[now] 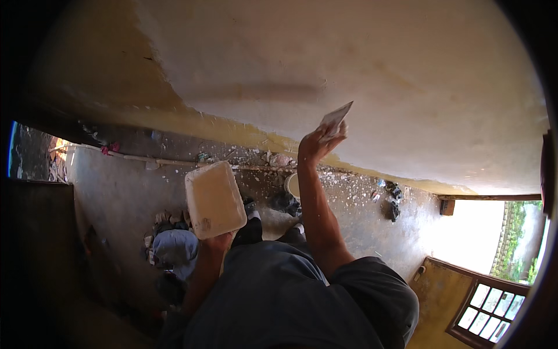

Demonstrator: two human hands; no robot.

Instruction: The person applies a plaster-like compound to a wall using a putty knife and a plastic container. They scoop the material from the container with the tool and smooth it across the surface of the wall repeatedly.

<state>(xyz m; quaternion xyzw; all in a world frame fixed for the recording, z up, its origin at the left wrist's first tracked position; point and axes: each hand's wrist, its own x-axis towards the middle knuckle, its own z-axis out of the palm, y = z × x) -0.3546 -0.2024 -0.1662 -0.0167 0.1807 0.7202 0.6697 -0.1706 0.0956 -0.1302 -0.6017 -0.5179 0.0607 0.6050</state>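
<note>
My right hand is raised in front of the wall, its fingers closed around a flat putty knife whose blade points up and to the right. Pale filler coats most of the wall, with bare yellow-brown wall along the left and bottom. Low on the left, my left hand grips the near end of a cream rectangular tray. The tray is tilted toward me, and a dark smudge shows in its near corner. Most of the left fingers are hidden beneath it.
White splatters dot the floor along the wall's foot. A round bucket and a dark plastic bag stand by my feet. Blue-grey cloth lies in a heap at left. A pipe runs along the wall; a window is at right.
</note>
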